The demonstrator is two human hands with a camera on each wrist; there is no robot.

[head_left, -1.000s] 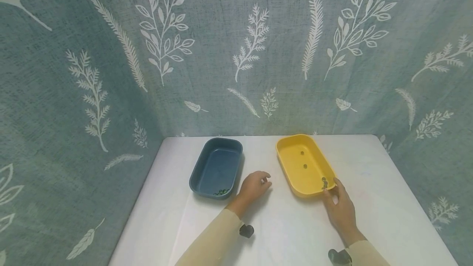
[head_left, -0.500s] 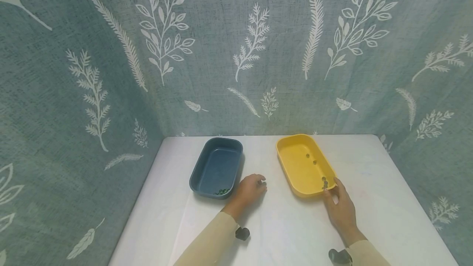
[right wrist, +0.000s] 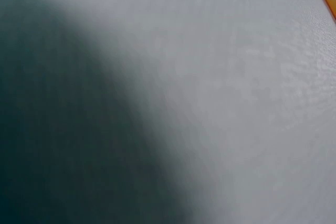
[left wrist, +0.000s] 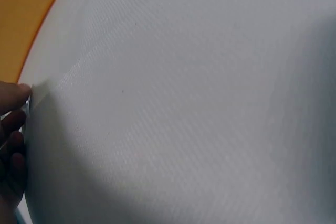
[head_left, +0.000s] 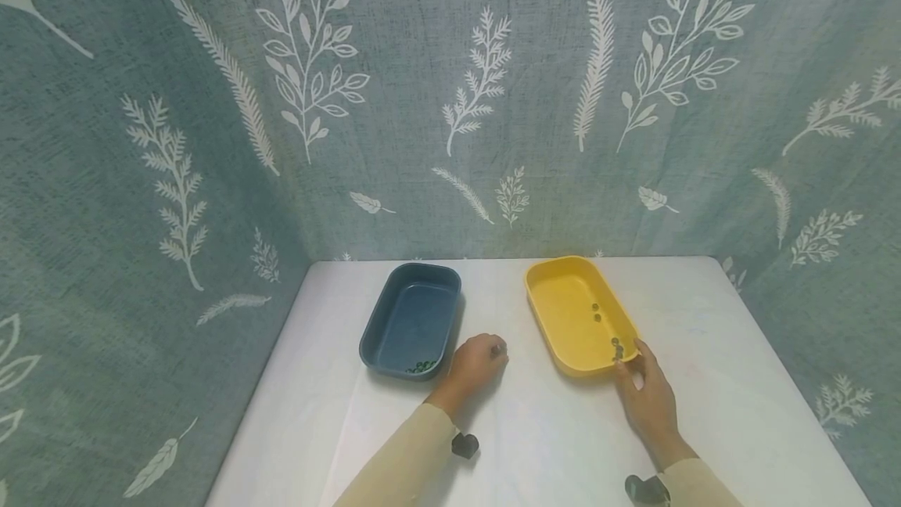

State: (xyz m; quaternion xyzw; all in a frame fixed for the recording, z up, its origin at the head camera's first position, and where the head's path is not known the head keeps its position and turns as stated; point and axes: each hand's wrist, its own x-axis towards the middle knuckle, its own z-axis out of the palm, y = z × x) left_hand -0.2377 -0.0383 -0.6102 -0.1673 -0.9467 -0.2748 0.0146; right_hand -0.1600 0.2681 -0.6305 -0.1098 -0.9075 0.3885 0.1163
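Note:
My left hand [head_left: 479, 362] is over the white table between two trays, fingers curled. A small dark glassy marble [head_left: 498, 350] shows between its thumb and fingers; in the left wrist view a shiny edge shows at the fingertips [left wrist: 21, 92]. My right hand [head_left: 649, 397] grips the near right corner of the yellow tray [head_left: 563, 319], thumb outside the near wall and fingers at the rim. Inside that tray, several greenish marbles [head_left: 617, 349] cluster at this corner, and two more [head_left: 597, 312] lie farther back. The right wrist view shows mostly table and a dark blur, with the hand out of sight.
Left of my left hand stands a dark blue tray [head_left: 415, 319], with several green marbles [head_left: 422, 367] at its near end. A leaf-patterned curtain [head_left: 450, 100] closes off the back and both sides of the white table [head_left: 549, 444].
Two loose marbles in the yellow tray have rolled right and toward the near end, drawing together. My left hand has shifted slightly left, its fingers curling tighter. My right hand stays at the rim.

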